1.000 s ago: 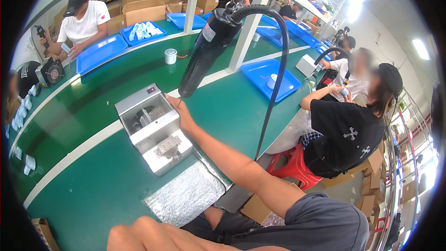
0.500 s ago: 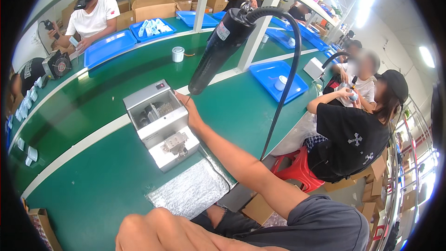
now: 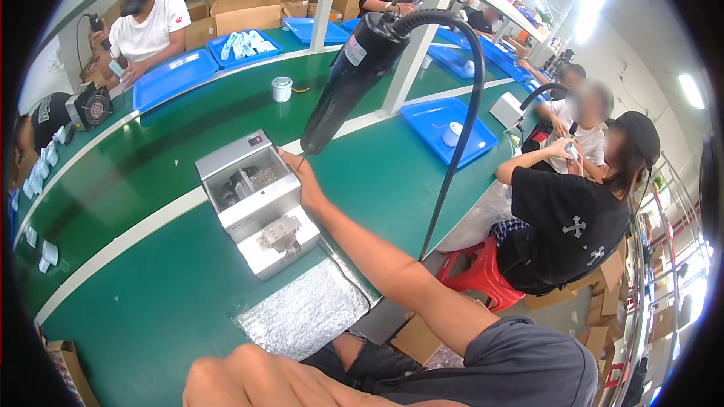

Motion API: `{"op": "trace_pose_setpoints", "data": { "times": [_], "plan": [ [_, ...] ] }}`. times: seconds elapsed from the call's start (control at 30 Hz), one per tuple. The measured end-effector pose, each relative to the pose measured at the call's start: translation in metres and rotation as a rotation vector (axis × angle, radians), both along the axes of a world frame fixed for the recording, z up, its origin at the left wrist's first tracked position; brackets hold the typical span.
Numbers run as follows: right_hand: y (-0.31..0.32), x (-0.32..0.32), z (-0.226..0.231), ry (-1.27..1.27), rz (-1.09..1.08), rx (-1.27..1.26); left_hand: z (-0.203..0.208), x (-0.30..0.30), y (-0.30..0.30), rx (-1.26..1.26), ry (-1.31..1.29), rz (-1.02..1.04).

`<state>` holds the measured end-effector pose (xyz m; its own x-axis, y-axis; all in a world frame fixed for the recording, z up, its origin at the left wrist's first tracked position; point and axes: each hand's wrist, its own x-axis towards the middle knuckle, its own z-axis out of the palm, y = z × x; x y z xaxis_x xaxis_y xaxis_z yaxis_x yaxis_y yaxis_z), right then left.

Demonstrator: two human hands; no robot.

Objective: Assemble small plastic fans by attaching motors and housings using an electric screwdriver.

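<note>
A grey and white screw feeder (image 3: 260,200), with loose small screws in its open bin, stands on the green bench. My right hand (image 3: 302,179) is pressed to its far right side, fingers bent round the rear edge and partly hidden behind it. Just above that hand hangs a black electric screwdriver (image 3: 343,79), its bit pointing down near my knuckles. Close to the camera, my left hand (image 3: 249,380) is closed with knuckles raised; its fingertips and anything inside them are out of sight. A silver foil-covered pad (image 3: 302,313) lies in front of the feeder.
A blue tray (image 3: 445,130) holding a white round part (image 3: 452,134) lies to the right, beside a white post. Another white round part (image 3: 281,89) stands farther back. The screwdriver's cable (image 3: 471,120) loops down on the right. Co-workers sit right and across the bench.
The whole view has shifted slightly. My right hand stays at the feeder's side, and my left hand stays low and closed. Across the bench, the co-worker's hand tool has moved.
</note>
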<state>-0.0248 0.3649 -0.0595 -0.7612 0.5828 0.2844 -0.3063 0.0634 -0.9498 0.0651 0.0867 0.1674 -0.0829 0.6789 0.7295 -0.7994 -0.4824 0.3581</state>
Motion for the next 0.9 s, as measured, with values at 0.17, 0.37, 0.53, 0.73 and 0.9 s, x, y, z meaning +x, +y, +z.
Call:
{"op": "trace_pose_setpoints", "data": {
  "times": [0.17, 0.37, 0.53, 0.73, 0.9],
  "plan": [
    [0.005, 0.000, -0.006, -0.006, -0.009, -0.011, -0.001, -0.002, -0.001, -0.056, 0.037, -0.060],
    [0.015, -0.006, -0.020, 0.013, -0.006, 0.009, -0.001, -0.004, -0.001, -0.063, 0.033, -0.079],
    [0.005, -0.004, -0.006, 0.012, 0.057, -0.094, 0.009, -0.010, 0.000, -0.093, 0.100, -0.108],
    [-0.002, 0.001, -0.001, 0.008, -0.011, 0.031, 0.007, -0.008, -0.007, -0.084, 0.078, -0.073],
    [0.002, 0.007, -0.001, -0.007, 0.009, -0.024, -0.002, -0.010, -0.003, -0.073, 0.111, -0.116]
  ]
}}
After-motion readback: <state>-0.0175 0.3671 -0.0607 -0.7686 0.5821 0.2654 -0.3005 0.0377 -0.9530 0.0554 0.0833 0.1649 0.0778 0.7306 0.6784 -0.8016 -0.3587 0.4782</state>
